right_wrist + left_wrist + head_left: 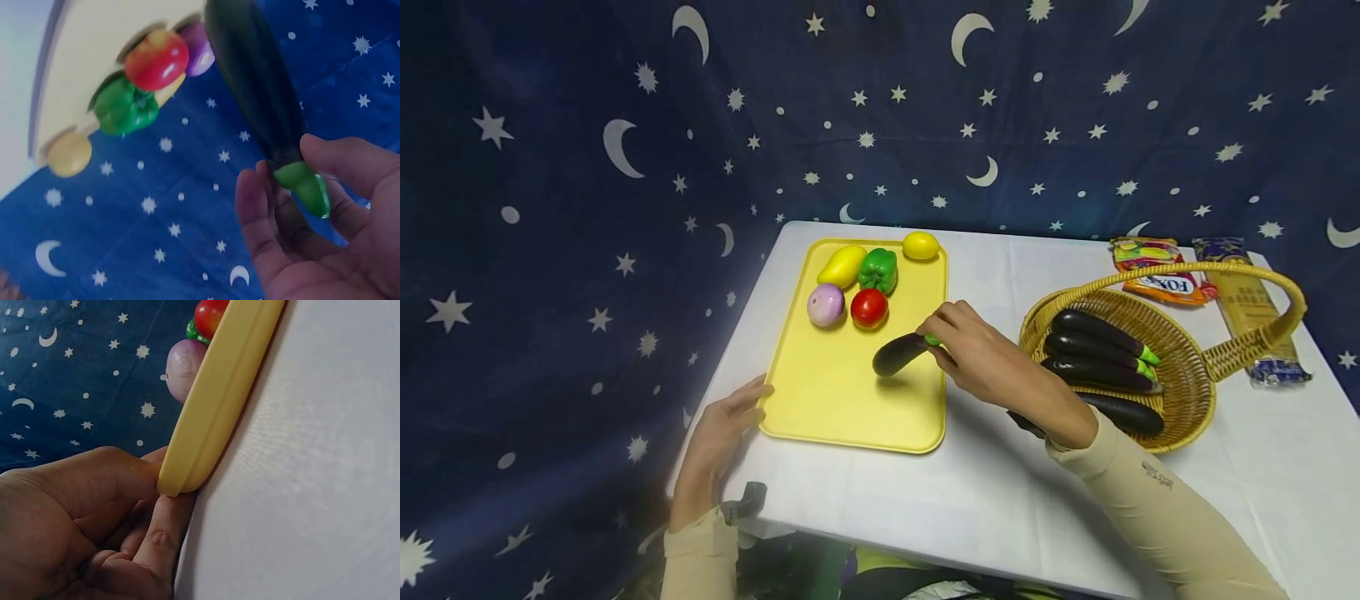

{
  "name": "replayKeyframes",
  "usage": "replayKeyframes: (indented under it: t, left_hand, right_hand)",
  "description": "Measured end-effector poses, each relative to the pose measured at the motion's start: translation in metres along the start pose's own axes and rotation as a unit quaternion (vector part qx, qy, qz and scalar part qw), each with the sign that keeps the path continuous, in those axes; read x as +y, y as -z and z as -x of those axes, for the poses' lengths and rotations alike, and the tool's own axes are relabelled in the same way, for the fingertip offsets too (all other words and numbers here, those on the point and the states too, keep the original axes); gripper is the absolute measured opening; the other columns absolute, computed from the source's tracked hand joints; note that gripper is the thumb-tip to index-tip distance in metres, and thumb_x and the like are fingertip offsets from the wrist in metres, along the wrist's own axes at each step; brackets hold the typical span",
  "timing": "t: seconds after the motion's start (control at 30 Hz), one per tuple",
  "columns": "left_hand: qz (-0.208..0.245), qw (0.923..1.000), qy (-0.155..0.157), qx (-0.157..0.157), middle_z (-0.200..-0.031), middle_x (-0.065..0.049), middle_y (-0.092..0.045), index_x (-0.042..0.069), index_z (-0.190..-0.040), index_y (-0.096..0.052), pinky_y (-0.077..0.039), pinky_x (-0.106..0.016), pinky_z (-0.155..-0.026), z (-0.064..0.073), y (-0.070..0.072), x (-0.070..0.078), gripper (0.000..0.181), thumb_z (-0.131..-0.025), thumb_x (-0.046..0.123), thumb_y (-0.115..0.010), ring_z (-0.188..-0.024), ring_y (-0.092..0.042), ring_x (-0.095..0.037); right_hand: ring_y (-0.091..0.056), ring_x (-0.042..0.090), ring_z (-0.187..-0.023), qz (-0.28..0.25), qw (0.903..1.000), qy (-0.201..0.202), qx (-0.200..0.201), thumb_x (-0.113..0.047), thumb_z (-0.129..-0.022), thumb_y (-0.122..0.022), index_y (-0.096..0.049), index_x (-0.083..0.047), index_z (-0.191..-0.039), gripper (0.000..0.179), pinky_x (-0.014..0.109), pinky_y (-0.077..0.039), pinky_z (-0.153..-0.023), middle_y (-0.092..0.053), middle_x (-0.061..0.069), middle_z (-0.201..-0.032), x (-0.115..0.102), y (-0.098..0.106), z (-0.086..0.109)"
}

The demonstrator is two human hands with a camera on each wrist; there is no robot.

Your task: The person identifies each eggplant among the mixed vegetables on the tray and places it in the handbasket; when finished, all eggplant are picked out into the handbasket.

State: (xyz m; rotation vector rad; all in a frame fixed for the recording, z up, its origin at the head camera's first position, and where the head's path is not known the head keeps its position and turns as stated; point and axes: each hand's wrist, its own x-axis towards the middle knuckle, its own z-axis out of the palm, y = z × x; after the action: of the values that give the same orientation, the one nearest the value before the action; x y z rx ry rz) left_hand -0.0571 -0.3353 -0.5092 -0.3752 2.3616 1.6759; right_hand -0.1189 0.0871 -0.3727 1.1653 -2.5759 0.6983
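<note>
My right hand (973, 350) pinches an eggplant (898, 356) by its green stem end, the dark body hanging over the right part of the yellow tray (842, 408). In the right wrist view the thumb and fingers (253, 200) close around the stem. At the tray's near left side, my left hand (724, 429) grips the rim, thumb above and a finger (164, 534) below. On the tray lie a purple onion (826, 305), a red tomato (869, 308), a green bell pepper (877, 271), a yellow mango (842, 266) and a lemon (921, 245).
A wicker basket (1197, 400) with a tall handle stands at the right, holding several eggplants (1097, 372). Behind it lie a colorful snack bag (1161, 271) and a gold and blue packet (1247, 300). A white cloth covers the table (992, 492).
</note>
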Motion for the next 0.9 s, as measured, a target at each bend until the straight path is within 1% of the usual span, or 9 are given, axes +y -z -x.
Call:
replayKeyframes:
  t: [0.1, 0.2, 0.33, 0.47, 0.5, 0.6, 0.67, 0.73, 0.9]
  left_hand:
    - [0.004, 1.0000, 0.002, -0.001, -0.172, 0.002, -0.042, 0.009, -0.148, -0.063, -0.017, -0.052, -0.138, 0.000, -0.001, 0.001, 0.048, -0.101, 0.007, -0.063, -0.167, -0.025, -0.028]
    - [0.007, 1.0000, 0.004, -0.002, -0.171, 0.003, -0.042, 0.010, -0.148, -0.063, -0.016, -0.052, -0.138, 0.000, -0.002, 0.001, 0.047, -0.101, 0.008, -0.064, -0.167, -0.025, -0.028]
    - [0.015, 0.9999, 0.007, -0.004, -0.172, 0.002, -0.041, 0.009, -0.148, -0.063, -0.013, -0.053, -0.139, 0.000, -0.006, 0.001, 0.047, -0.101, 0.007, -0.063, -0.168, -0.023, -0.028]
    - [0.010, 1.0000, -0.002, -0.001, -0.171, 0.000, -0.043, 0.007, -0.147, -0.063, -0.014, -0.052, -0.138, 0.003, -0.007, 0.002, 0.046, -0.101, 0.007, -0.063, -0.167, -0.024, -0.028]
    - [0.005, 1.0000, -0.005, 0.001, -0.171, -0.001, -0.043, 0.006, -0.147, -0.063, -0.015, -0.051, -0.138, 0.003, -0.006, 0.002, 0.046, -0.101, 0.007, -0.064, -0.167, -0.025, -0.028]
    - [-0.002, 0.9998, -0.017, 0.006, -0.170, -0.003, -0.045, 0.004, -0.146, -0.063, -0.020, -0.050, -0.137, 0.005, -0.005, 0.002, 0.045, -0.101, 0.008, -0.065, -0.166, -0.028, -0.029]
    - [-0.003, 0.9997, -0.024, 0.005, -0.170, -0.004, -0.045, 0.003, -0.147, -0.062, -0.021, -0.049, -0.136, 0.004, -0.004, 0.001, 0.046, -0.101, 0.007, -0.066, -0.166, -0.028, -0.029]
    - [-0.004, 0.9997, -0.024, 0.003, -0.170, -0.004, -0.044, 0.003, -0.147, -0.062, -0.021, -0.049, -0.136, 0.004, -0.003, 0.001, 0.046, -0.101, 0.008, -0.066, -0.166, -0.028, -0.029]
    - [-0.002, 0.9999, -0.016, -0.001, -0.172, -0.004, -0.041, 0.004, -0.149, -0.060, -0.018, -0.052, -0.137, 0.003, -0.002, 0.001, 0.048, -0.101, 0.008, -0.065, -0.167, -0.025, -0.030]
  right_hand:
    - [-0.063, 0.025, -0.103, 0.002, 0.9996, 0.023, 0.017, 0.003, -0.094, -0.074, -0.071, -0.008, -0.114, 0.023, 0.037, -0.059, -0.086, -0.065, 0.010, -0.110, 0.005, 0.011, 0.011]
    - [-0.065, 0.021, -0.099, 0.006, 0.9992, 0.026, 0.031, 0.003, -0.092, -0.076, -0.071, -0.009, -0.116, 0.028, 0.035, -0.060, -0.081, -0.064, 0.010, -0.112, 0.009, 0.023, 0.025]
    - [-0.066, 0.016, -0.096, 0.015, 0.9992, -0.003, 0.036, 0.004, -0.090, -0.078, -0.072, -0.013, -0.118, 0.034, 0.032, -0.059, -0.074, -0.062, 0.006, -0.116, 0.013, 0.043, 0.048]
    - [-0.060, 0.012, -0.095, 0.021, 0.9980, -0.022, 0.056, 0.006, -0.087, -0.078, -0.072, -0.016, -0.121, 0.041, 0.023, -0.049, -0.072, -0.063, 0.004, -0.118, 0.017, 0.066, 0.071]
    - [-0.059, 0.012, -0.096, 0.020, 0.9974, -0.020, 0.065, 0.003, -0.089, -0.077, -0.072, -0.016, -0.121, 0.038, 0.021, -0.047, -0.073, -0.063, 0.005, -0.119, 0.018, 0.072, 0.076]
    - [-0.056, 0.013, -0.098, 0.024, 0.9952, 0.000, 0.095, -0.020, -0.104, -0.066, -0.073, -0.013, -0.122, 0.020, 0.018, -0.043, -0.078, -0.063, 0.010, -0.119, 0.024, 0.086, 0.091]
    - [-0.054, 0.013, -0.098, 0.032, 0.9937, 0.008, 0.107, -0.036, -0.110, -0.053, -0.073, -0.012, -0.121, 0.034, 0.016, -0.042, -0.078, -0.063, 0.012, -0.119, 0.029, 0.095, 0.099]
    - [-0.053, 0.012, -0.101, 0.046, 0.9926, 0.008, 0.112, -0.047, -0.111, -0.039, -0.074, -0.011, -0.120, 0.051, 0.015, -0.042, -0.078, -0.063, 0.014, -0.118, 0.033, 0.103, 0.108]
    - [-0.045, 0.002, -0.094, 0.073, 0.9921, -0.016, 0.100, -0.051, -0.110, -0.035, -0.074, -0.013, -0.120, 0.055, 0.011, -0.036, -0.065, -0.061, 0.013, -0.118, 0.038, 0.120, 0.127]
